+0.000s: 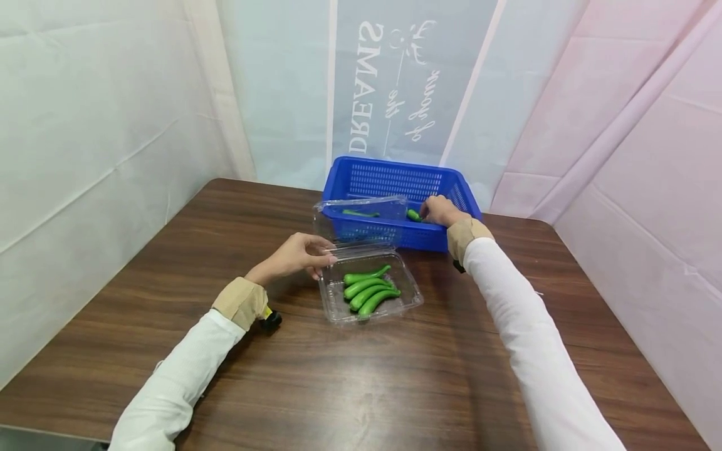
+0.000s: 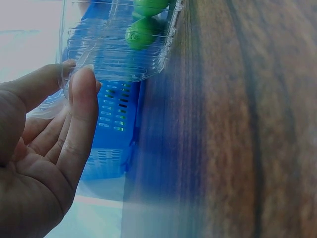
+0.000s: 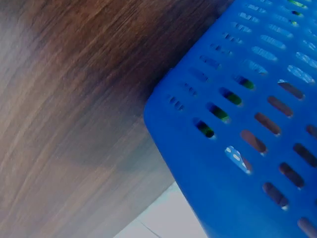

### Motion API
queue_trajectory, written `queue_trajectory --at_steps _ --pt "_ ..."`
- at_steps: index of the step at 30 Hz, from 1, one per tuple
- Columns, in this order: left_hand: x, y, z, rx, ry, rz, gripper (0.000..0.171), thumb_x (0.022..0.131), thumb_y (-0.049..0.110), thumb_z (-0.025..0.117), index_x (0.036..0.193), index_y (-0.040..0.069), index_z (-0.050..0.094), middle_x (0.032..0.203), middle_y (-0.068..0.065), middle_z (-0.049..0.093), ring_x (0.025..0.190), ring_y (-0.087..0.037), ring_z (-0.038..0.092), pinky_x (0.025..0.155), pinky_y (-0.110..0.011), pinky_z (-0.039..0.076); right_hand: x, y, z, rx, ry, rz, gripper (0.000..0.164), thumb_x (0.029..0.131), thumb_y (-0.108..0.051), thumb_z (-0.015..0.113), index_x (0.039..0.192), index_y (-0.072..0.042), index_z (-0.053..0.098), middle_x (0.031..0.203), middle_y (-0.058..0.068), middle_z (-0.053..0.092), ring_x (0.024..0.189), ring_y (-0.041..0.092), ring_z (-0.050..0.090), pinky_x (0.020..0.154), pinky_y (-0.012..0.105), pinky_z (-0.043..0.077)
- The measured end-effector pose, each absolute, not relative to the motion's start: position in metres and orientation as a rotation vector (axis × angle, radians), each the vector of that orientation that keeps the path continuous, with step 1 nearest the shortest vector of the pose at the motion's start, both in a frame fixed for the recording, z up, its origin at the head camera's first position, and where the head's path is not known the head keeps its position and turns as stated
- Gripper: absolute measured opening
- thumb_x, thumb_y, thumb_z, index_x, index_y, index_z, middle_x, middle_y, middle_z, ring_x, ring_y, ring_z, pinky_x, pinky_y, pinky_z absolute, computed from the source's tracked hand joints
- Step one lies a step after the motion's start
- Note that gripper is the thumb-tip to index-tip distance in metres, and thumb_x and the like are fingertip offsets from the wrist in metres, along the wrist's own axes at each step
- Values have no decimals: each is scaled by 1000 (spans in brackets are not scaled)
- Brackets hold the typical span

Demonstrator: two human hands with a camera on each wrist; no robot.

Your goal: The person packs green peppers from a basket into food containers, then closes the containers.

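A clear plastic clamshell box (image 1: pixel 333 310) stands on the table with its lid raised, leaning back by the basket. Several long green peppers (image 1: pixel 369 292) lie side by side in it. At the box's left side near the hinge, my left hand (image 1: pixel 301 255) pinches the clear edge between thumb and fingers, as the left wrist view also shows. My right hand (image 1: pixel 442 210) reaches over the front rim into the blue basket (image 1: pixel 420 237). Its fingers curl down at one end of a green pepper (image 1: pixel 414 215) and seem to grip it; the fingertips are hidden.
Another green pepper (image 1: pixel 361 213) shows through the raised lid, inside the basket. The basket stands at the back of the brown wooden table (image 1: pixel 361 388). Pale cloth with printed lettering (image 1: pixel 366 88) hangs behind the table, and white cloth hangs along both sides.
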State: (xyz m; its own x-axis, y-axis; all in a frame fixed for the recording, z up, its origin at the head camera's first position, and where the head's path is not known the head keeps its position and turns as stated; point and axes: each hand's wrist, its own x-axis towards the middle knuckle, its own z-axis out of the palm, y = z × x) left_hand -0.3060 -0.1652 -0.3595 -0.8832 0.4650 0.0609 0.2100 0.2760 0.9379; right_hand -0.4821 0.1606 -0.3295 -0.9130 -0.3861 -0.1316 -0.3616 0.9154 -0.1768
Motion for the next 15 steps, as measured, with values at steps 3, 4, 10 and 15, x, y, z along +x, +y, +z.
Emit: queue_trajectory --at_steps 3,4,10,15 --pt "-306 -165 -360 631 2311 1654 38 80 8 65 112 -8 54 93 -29 60 63 -40 58 61 -57 49 -484 161 -332 -578 2912 -200 26 83 -7 58 108 0 61 108 21 57 102 35 51 86 47 44" --pt "-306 -165 -360 633 2308 1652 38 80 8 65 112 -8 54 93 -29 59 63 -40 58 61 -57 49 -485 161 -332 -582 2911 -187 26 83 -6 58 109 0 60 109 21 57 103 35 50 86 47 44" --pt "-307 -165 -360 631 2307 1656 37 80 7 65 112 -8 54 94 -30 59 63 -40 58 61 -57 49 -487 160 -334 -606 2866 -141 28 81 0 54 108 1 61 109 21 57 103 33 51 85 44 45" --pt "-308 -165 -361 624 2288 1675 38 80 6 65 113 -9 53 94 -32 58 63 -42 58 61 -58 49 -486 160 -334 -661 2823 -129 28 81 3 53 108 3 61 108 22 57 102 34 52 85 43 46"
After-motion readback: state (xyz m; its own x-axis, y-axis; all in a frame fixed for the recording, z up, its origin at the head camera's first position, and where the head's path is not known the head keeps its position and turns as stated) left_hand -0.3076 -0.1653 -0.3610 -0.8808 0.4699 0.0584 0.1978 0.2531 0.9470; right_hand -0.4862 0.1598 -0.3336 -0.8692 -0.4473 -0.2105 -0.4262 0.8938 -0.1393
